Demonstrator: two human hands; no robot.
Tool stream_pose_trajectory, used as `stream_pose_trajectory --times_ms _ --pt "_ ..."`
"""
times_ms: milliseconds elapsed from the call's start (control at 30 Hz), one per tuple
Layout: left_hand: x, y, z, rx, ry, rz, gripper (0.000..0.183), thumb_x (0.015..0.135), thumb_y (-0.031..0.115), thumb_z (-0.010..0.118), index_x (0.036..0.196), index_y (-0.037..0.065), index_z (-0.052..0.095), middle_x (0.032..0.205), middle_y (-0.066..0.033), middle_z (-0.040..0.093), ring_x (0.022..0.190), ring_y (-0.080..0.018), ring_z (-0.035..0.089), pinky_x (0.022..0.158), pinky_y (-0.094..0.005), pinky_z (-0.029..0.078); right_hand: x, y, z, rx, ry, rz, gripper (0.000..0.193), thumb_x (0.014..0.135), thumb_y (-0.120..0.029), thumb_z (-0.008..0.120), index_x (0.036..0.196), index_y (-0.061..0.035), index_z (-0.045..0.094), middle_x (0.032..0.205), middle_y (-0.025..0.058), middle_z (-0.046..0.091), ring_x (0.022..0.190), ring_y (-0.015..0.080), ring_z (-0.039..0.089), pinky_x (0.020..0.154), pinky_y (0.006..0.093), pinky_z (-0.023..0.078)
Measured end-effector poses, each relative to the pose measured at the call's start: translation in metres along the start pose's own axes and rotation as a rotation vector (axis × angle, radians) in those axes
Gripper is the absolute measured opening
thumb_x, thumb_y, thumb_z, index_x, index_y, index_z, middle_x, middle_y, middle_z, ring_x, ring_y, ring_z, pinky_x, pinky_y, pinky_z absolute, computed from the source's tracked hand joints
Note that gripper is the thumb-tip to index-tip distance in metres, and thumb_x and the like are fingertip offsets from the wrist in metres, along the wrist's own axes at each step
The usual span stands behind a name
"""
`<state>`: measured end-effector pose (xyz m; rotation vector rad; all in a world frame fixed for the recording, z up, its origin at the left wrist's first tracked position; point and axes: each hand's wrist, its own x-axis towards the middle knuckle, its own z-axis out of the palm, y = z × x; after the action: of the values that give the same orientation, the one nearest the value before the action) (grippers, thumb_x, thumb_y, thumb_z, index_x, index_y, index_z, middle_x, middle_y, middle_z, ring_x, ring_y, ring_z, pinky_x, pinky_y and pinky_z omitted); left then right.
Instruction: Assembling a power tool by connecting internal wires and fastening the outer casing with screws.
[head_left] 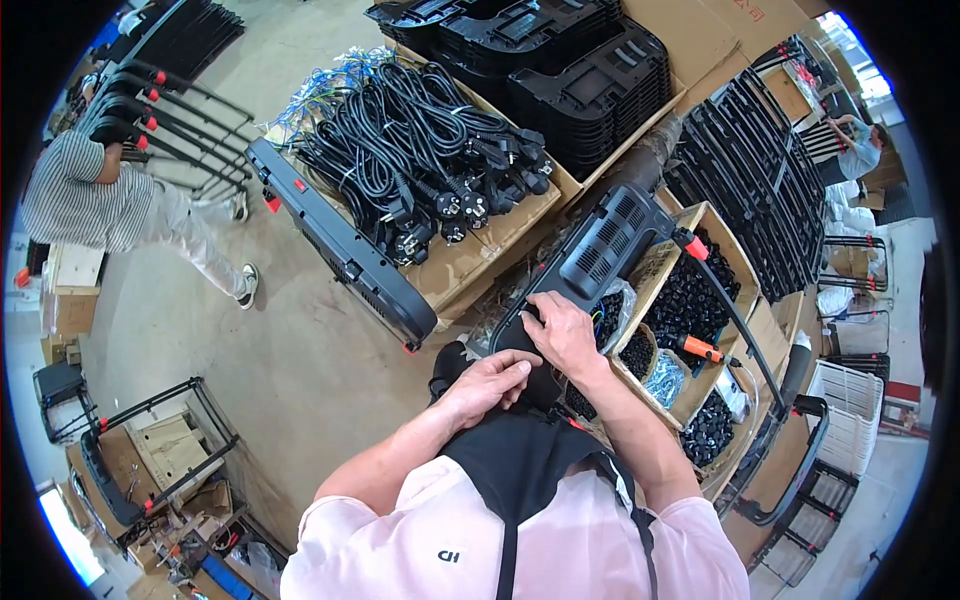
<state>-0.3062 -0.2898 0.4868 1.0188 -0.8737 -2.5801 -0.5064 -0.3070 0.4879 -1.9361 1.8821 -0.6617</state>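
A long black plastic housing [602, 243] with vent slots and a bent tube frame lies at a slant in front of me. On its near end rests my right hand [563, 337], the fingers curled and pressed together; anything between them is too small to make out. Just left of it, above my lap, my left hand [488, 386] is closed with thumb against fingers, and what it may hold is hidden. An orange and black power screwdriver [702, 348] lies to the right, over the parts bins.
A wooden tray [690, 408] holds black knobs, screws and small fittings. Ahead are a carton of coiled black power cords [390, 150] and stacked black covers [595, 90]. Another black housing [340, 245] leans against the carton. A person in a striped shirt [75, 190] stands at left.
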Motion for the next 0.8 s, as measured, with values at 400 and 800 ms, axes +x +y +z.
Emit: stream_pose_trajectory --times_ms 400,800 --pt "0.009 0.004 -0.001 0.101 0.086 -0.067 0.034 0.114 0.028 0.052 0.137 0.006 0.063 0.092 0.0039 0.057 0.079 -0.0062 0.054 0.069 -0.0229 0.047 -0.003 0.003 0.005 0.046 -0.059 0.112 0.031 0.091 -0.023 0.074 0.114 -0.0029 0.066 0.099 0.0175 0.07 0.095 0.0392 0.071 0.082 0.0489 0.057" --pt "0.034 -0.001 0.009 -0.255 0.056 0.045 0.033 0.114 0.022 0.054 0.14 0.003 0.056 0.114 -0.0068 0.069 0.093 -0.014 0.067 0.083 -0.0291 0.057 -0.007 0.043 -0.065 1.354 -0.111 0.576 0.04 0.098 0.0 0.06 0.137 0.0055 0.058 0.115 0.0142 0.071 0.099 0.0209 0.072 0.077 0.0288 0.06"
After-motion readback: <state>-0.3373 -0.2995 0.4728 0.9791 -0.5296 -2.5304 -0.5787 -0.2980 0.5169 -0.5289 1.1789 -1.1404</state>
